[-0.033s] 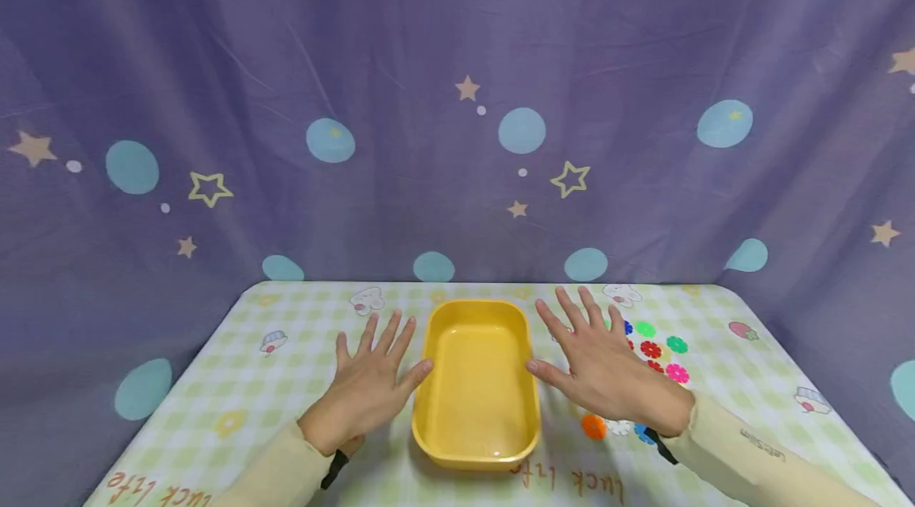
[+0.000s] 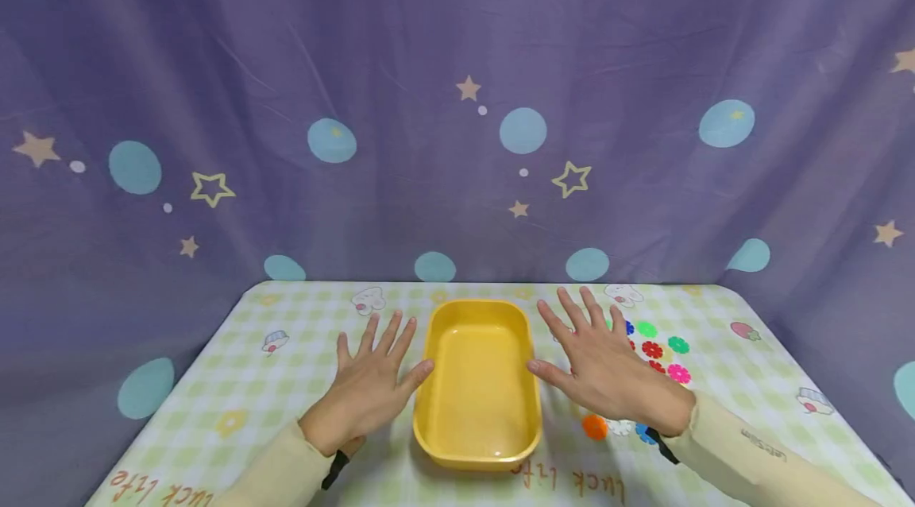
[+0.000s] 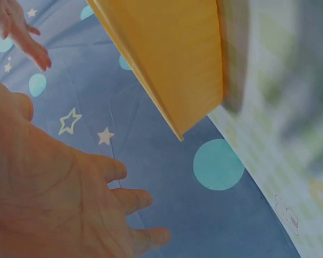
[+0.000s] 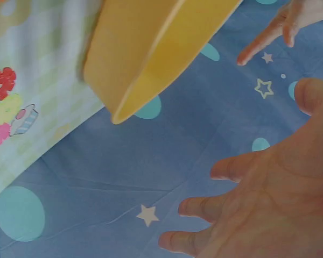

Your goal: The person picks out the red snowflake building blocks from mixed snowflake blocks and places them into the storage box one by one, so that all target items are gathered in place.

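A yellow plastic tray (image 2: 477,455) with rounded corners lies lengthwise at the middle of the table, its inside bare. My left hand (image 2: 368,392) hovers beside its left rim with fingers spread and nothing held; in the left wrist view the palm (image 3: 48,193) faces the tray's side. On the other side my right hand (image 2: 608,368) is held likewise, fingers splayed, the thumb near the right rim. Several flower-shaped plastic discs lie under and around the right hand, among them a red disc (image 2: 652,350), a pink disc (image 2: 679,373) and an orange disc (image 2: 594,427). The hand hides some of them.
A green-and-white checked cloth (image 2: 286,388) with printed cartoons and lettering covers the table. Behind the table hangs a purple-blue curtain (image 2: 400,197) with stars and dots. A black band (image 2: 334,470) shows at the left wrist, another (image 2: 665,446) at the right.
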`<state>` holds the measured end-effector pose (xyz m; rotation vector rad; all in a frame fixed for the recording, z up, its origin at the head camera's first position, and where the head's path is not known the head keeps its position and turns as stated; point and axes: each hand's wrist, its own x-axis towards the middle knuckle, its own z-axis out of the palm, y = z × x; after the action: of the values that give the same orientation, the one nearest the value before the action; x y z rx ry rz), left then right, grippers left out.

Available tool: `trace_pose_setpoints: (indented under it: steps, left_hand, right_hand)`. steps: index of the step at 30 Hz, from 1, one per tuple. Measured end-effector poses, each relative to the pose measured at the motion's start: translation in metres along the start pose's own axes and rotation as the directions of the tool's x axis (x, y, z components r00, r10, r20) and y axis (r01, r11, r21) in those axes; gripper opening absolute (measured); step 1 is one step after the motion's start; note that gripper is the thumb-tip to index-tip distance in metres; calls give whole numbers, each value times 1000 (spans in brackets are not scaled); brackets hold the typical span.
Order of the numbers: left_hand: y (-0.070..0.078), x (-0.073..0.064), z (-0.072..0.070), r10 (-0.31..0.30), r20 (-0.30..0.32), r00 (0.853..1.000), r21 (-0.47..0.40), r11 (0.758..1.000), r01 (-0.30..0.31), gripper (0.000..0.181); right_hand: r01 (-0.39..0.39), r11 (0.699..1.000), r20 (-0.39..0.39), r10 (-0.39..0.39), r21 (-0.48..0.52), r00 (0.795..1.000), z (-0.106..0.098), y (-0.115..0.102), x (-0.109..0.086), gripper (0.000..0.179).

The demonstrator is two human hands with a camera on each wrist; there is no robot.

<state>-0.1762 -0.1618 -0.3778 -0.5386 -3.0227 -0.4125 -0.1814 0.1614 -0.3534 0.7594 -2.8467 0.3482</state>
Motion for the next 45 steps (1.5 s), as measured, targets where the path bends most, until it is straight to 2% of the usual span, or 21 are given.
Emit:
trace_pose_setpoints:
  steps: [5, 9, 21, 31, 39, 45]
  left_hand:
    - [-1, 0, -4, 8, -4, 1000, 12, 1000, -8, 77]
    - [0, 2, -7, 13, -38, 999, 26, 1000, -12, 77]
    - [7, 17, -10, 28, -61, 998, 35, 999, -26, 76]
    - [-1, 32, -4, 18, -77, 997, 62, 998, -14, 77]
    - [-3, 34, -2, 6, -76, 997, 71, 997, -1, 80]
    - [-12, 32, 2, 6, -68, 998, 22, 1000, -5, 72]
  right_hand:
    - [-13, 1000, 12, 13, 2, 1000, 0, 1, 3, 80]
    - [-21, 1000, 2, 21, -2, 1000, 0, 2, 9, 81]
    - [-80, 997, 25, 80, -15, 996, -5, 12, 13, 85]
    - [-128, 992, 36, 128, -6, 991, 1, 25, 15, 86]
    - [-145, 989, 29, 144, 3, 989, 6, 31, 14, 88]
    - [-132, 990, 22, 131, 47, 991, 9, 37, 6, 82]
